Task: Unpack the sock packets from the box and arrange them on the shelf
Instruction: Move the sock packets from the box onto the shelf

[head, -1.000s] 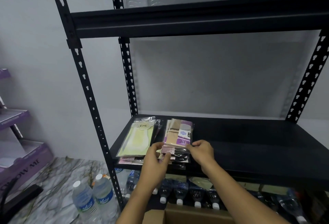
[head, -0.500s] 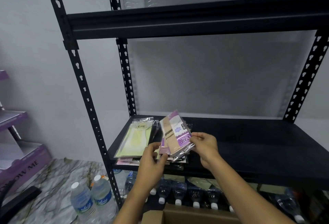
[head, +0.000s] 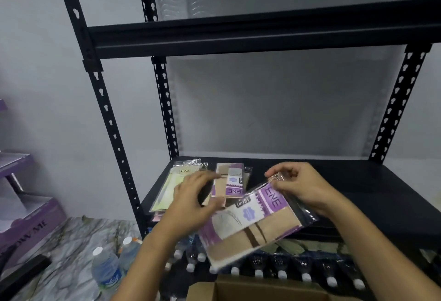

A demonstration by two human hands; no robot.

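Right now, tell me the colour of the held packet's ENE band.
Purple: the packet's ENE band, head view.

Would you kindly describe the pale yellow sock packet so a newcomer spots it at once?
On the black metal rack, look at the left end of the lower shelf. The pale yellow sock packet tops the leftmost pile. The neighbouring pile and the tilted packet pinched by the right hand are beige with purple labels.

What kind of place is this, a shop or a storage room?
Most likely a stockroom or the back of a small shop. A black slotted metal rack holds stacked sock packets, bottled water is stored in rows beneath the shelf, and an open cardboard box sits in front.
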